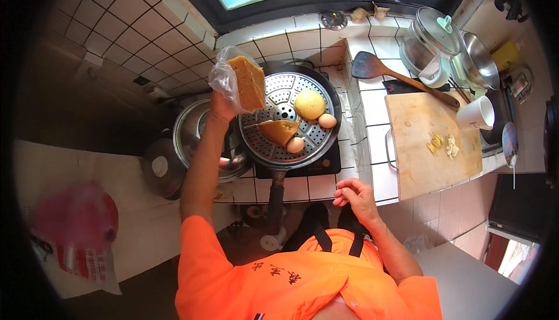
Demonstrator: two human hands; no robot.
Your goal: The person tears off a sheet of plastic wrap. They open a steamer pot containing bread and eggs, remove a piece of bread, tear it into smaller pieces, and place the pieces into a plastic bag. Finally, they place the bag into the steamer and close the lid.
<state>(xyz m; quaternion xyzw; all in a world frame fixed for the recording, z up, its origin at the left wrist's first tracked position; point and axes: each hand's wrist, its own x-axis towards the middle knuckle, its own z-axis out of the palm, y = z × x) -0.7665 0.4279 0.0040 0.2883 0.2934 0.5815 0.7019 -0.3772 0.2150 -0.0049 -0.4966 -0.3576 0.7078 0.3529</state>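
Note:
My left hand [222, 108] is closed around a clear plastic bag [223, 75] with a brown wedge of sponge cake [249, 84] sticking out of it. It is raised over the left edge of a round steamer tray [256, 134] with holes, set in a dark long-handled pan. On the tray lie another wedge of cake [278, 131], a large round yellowish bun-like item [310, 105] and two brown eggs, one egg [327, 121] beside the round item and one egg [295, 145] against the cake. My right hand [356, 199] hangs empty before the counter, its fingers loosely bent and slightly apart.
The pan handle [276, 195] points toward me over the counter edge. At right, a cutting board [419, 163] holds chopped pale bits beside a white cup [476, 113]. A wooden spatula [402, 75] lies behind it, near a lidded pot [431, 41]. Left stands a steel pot [185, 131].

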